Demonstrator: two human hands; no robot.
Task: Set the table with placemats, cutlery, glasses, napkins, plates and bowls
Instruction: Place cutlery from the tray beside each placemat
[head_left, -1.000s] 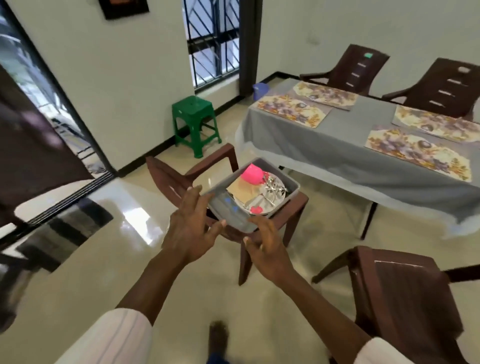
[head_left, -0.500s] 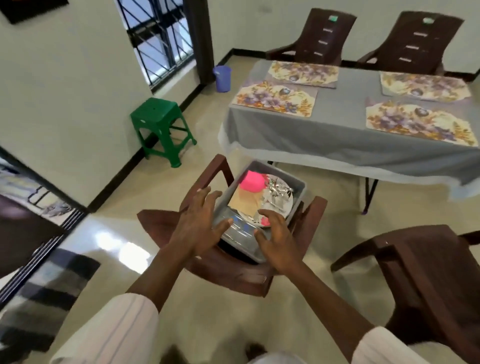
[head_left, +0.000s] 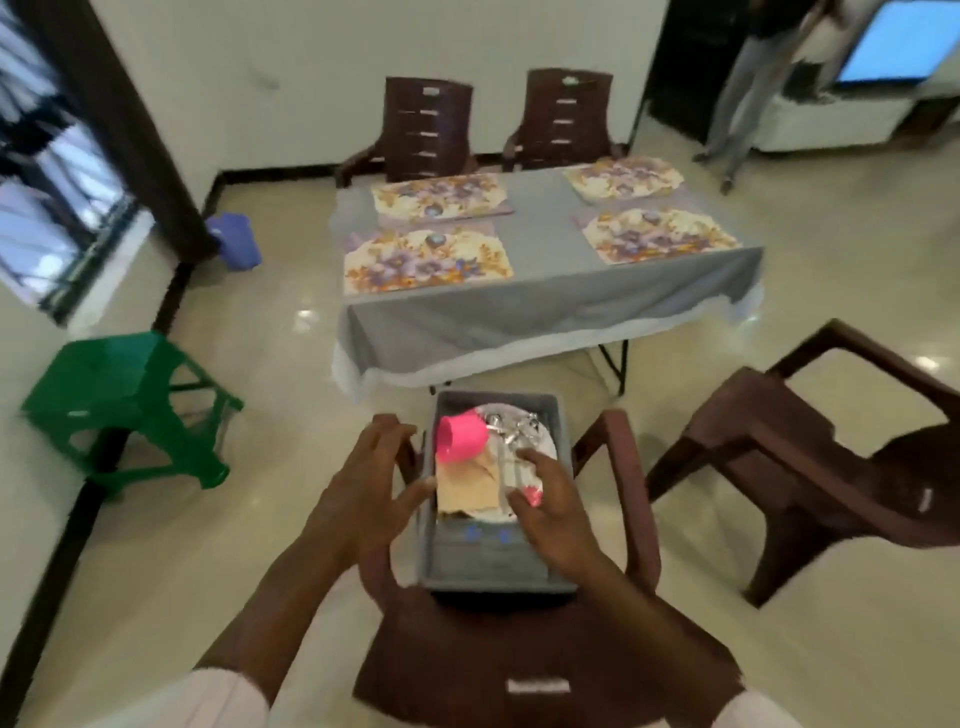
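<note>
1. Far ahead: table under grey cloth (head_left: 545, 306), carrying four floral placemats: near-left placemat (head_left: 426, 260), far-left placemat (head_left: 441, 195), near-right placemat (head_left: 657, 236), far-right placemat (head_left: 623, 176).
2. Behind table, against wall: dark brown slatted chair (head_left: 428, 130) and twin chair (head_left: 566, 119) side by side.
3. On floor at left: green plastic stool (head_left: 124, 400). Beyond it, by wall corner: blue-purple plastic bucket (head_left: 234, 247).
4. At right: spare brown plastic armchair (head_left: 810, 467), apart from table. Far right, blurred: standing person (head_left: 748, 78) beside lit screen (head_left: 893, 41).
5. Directly between camera and table: brown plastic armchair (head_left: 519, 665), seen from behind its backrest. On its seat: grey plastic tub (head_left: 498, 566).
6. Inside tub: round steel plate (head_left: 543, 444); shiny cutlery heap (head_left: 511, 428) on plate's far part; pink plastic cup (head_left: 460, 441) tipped on its side at left; beige folded napkins (head_left: 465, 488) just nearer than cup.
7. Left hand (head_left: 369, 488): outside tub, just beside left wall, fingers spread and fairly straight, thumb tip at rim. Contact blurred, cannot tell.
8. Right hand (head_left: 556, 514): over tub's right half, above plate's near edge, fingers loosely splayed, slightly bent, plainly gripping nothing. Small pink item (head_left: 534, 496) between thumb and forefinger, too blurred to name. Cup and napkins just left of fingertips, cutlery just beyond.
</note>
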